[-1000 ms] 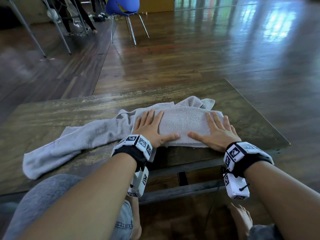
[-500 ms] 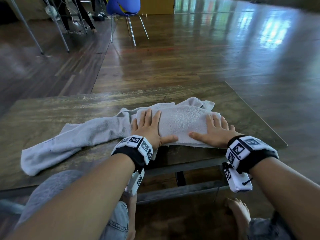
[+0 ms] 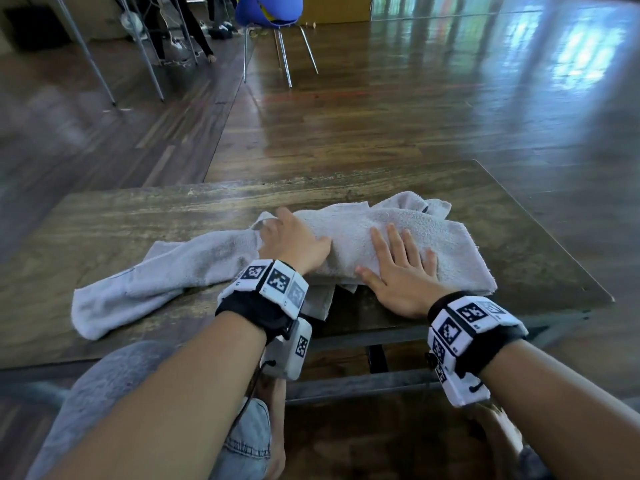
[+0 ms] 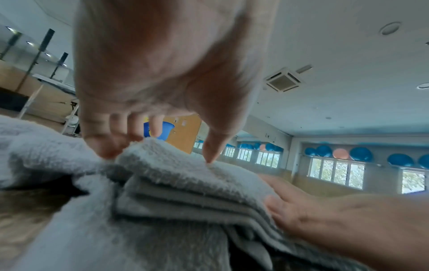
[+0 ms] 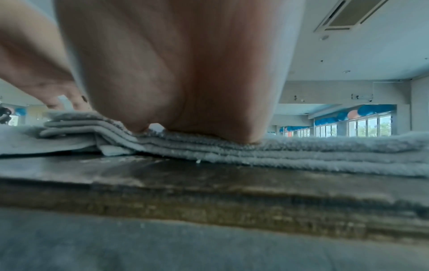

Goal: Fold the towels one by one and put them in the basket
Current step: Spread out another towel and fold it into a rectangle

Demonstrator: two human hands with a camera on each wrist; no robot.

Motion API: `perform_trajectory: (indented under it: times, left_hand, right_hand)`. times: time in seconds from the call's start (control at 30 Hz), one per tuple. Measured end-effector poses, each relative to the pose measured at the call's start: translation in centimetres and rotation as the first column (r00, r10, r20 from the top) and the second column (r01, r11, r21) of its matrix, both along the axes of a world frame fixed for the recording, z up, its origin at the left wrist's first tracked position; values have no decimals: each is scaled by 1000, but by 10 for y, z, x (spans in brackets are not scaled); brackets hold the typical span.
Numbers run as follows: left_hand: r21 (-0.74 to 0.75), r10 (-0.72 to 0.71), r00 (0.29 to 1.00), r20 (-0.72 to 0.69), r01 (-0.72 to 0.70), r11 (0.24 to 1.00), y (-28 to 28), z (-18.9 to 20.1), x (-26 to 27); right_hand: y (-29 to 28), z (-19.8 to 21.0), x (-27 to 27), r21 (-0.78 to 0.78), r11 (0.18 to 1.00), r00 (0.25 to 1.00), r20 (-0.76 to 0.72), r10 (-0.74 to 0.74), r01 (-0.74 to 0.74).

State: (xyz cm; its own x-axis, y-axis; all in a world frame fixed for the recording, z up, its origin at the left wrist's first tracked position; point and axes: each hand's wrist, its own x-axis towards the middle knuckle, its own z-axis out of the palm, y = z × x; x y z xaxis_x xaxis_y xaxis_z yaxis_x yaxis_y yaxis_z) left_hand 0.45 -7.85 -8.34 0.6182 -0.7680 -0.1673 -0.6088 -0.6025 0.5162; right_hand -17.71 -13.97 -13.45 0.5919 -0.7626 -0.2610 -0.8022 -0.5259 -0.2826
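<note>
A folded grey towel (image 3: pixel 446 244) lies in layers near the front right of the wooden table (image 3: pixel 138 216). My left hand (image 3: pixel 294 242) grips its left end, fingers curled under the fold and thumb on top; the left wrist view shows the pinched towel edge (image 4: pixel 162 157) lifted. My right hand (image 3: pixel 401 268) lies flat with straight fingers on the towel's middle, pressing it down; the right wrist view shows the palm (image 5: pixel 185 88) on the towel layers (image 5: pixel 278 152). A second, unfolded grey towel (image 3: pixel 156 278) stretches to the left. No basket is in view.
The table's front edge (image 3: pixel 381 327) sits just below my wrists, with a metal frame under it. My knee in grey cloth (image 3: pixel 114 386) is at the lower left. A blue chair (image 3: pixel 268 12) and metal table legs (image 3: pixel 86 53) stand on the wooden floor beyond.
My left hand went from lying flat on the towel to gripping and lifting its left end. My right hand slid left toward the towel's middle and stays flat.
</note>
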Motion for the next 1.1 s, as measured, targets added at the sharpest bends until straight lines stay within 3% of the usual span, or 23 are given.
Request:
perform_trajectory:
  times: [0.1,0.33,0.43,0.53,0.57,0.63,0.77,0.83,0.9,1.0,1.1]
  left_hand:
    - [32,9,986,-166,-4,999,-5,5,5]
    - [-37,61,947,-315,-76,996,-6,21,5]
    - [-123,-8,949,-314,-32,992,-9,32,0]
    - [-213,-129,956,-263,73,974,-17,42,-13]
    - [-235,-166,951,-261,105,966,-20,46,-18]
    - [-293,-239,921,-308,147,945,-24,54,-31]
    - [-363,-400,853,-335,275,890,-34,62,-63]
    - [-399,-505,802,-319,370,839,-37,64,-79]
    - [-409,-570,780,-259,446,796,-39,65,-88]
    - [-412,-600,786,-149,503,760,-43,68,-91]
    - [-414,-584,806,-97,501,760,-46,67,-87]
  right_hand:
    - [-1,-1,-2,6,1000,1000,8,15,-15]
    - [0,0,-3,-22,999,999,24,28,-28]
    - [0,12,-6,9,999,999,31,44,-44]
    - [-7,37,-11,39,999,969,247,-15,6]
    - [-9,46,-12,69,995,925,371,-87,66]
    - [-13,60,-15,226,957,769,574,-283,183]
    - [-22,79,-33,632,772,485,657,-577,63]
    - [-26,84,-45,704,709,424,629,-651,44]
    - [-30,86,-53,718,695,385,632,-673,38]
    - [-36,88,-65,718,694,298,652,-697,54]
    - [-39,91,-75,725,683,263,644,-718,90]
